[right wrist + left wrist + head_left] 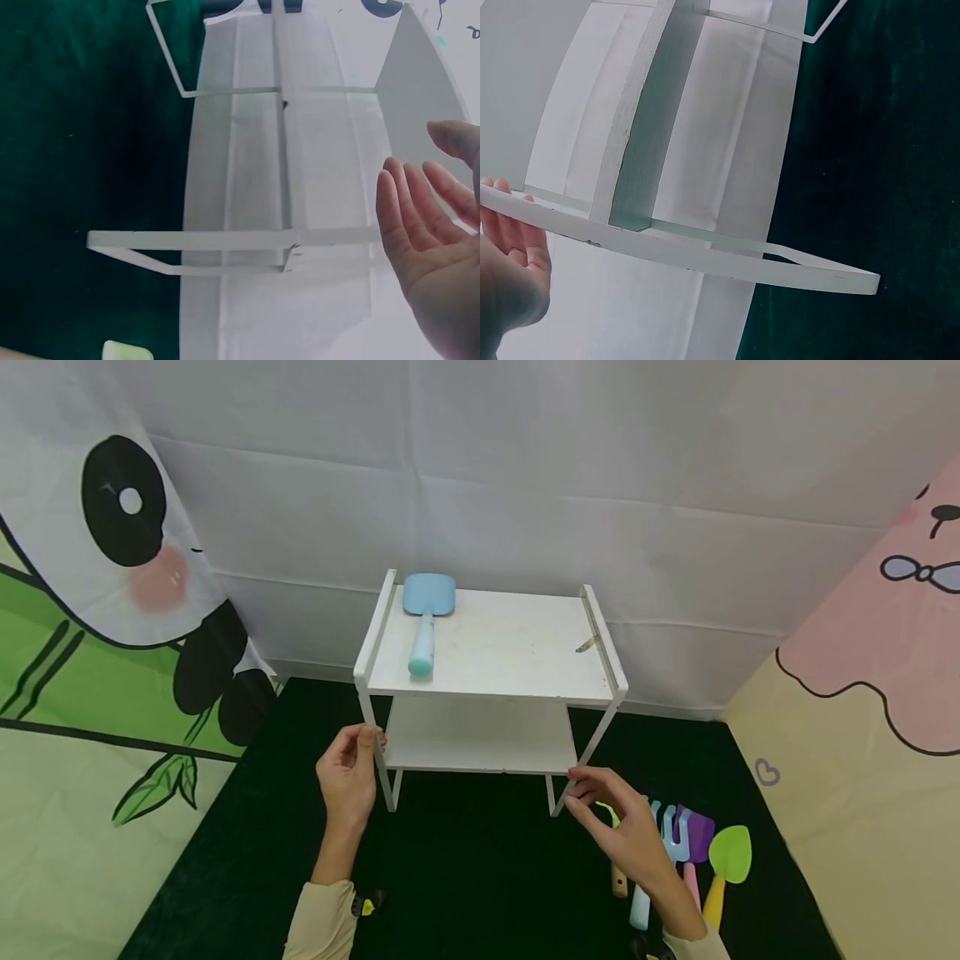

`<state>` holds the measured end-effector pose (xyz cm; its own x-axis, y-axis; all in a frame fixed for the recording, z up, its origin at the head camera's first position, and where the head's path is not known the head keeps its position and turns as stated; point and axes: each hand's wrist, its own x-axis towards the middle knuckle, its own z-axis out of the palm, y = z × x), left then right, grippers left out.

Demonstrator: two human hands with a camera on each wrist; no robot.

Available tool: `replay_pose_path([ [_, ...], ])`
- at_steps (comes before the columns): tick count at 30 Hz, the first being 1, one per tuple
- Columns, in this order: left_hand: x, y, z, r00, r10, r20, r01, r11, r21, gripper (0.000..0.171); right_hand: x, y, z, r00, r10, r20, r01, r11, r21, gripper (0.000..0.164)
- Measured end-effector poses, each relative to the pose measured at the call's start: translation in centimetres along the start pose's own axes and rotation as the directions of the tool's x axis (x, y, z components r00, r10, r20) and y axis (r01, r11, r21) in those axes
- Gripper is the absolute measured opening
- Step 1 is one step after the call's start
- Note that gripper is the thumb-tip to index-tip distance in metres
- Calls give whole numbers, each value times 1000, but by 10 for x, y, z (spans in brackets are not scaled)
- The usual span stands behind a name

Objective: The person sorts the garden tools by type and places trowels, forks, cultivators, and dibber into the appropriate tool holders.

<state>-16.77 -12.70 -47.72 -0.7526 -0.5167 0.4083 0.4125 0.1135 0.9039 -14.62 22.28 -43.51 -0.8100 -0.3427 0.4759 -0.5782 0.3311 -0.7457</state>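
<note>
At twelve o'clock stands a white-painted, rectangular two-tier shelf (517, 647), long axis running nine to three, its slim seven-o'clock leg (383, 770) pinched by the nearer left hand (350, 775), while the right hand (621, 827), fingers relaxed and apparently empty, hovers beside its five-o'clock leg (597, 737)

A cloth-hung corner that looks like a made-up play set.
A creased white sheet (525, 543) rises behind the far edge of a dark green carpet (465, 877); a panda print (142, 585) hangs along its left edge, a pink cartoon print (855, 643) along its right. Colourful garden tools (678, 850) lie near the right edge. Whether this is inside a home or a studio cannot be told.
</note>
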Motion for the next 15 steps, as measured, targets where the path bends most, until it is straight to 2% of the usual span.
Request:
replay_pose_path([
  [2, 0, 3, 0, 1000, -5, -2, 5, 1000, 2, 21, -5, 7, 0, 1000, 19, -6, -19, 1000, -7, 37],
  [9, -5, 28, 3, 1000, 2, 15, -2, 1000, 0, 26, -24, 39, -2, 998, 64, -20, -64, 998, 2, 40],
  [15, -1, 7, 2, 1000, -13, 8, 13, 1000, -2, 22, -39, 49, -5, 995, 98, -19, -98, 995, 14, 36],
])
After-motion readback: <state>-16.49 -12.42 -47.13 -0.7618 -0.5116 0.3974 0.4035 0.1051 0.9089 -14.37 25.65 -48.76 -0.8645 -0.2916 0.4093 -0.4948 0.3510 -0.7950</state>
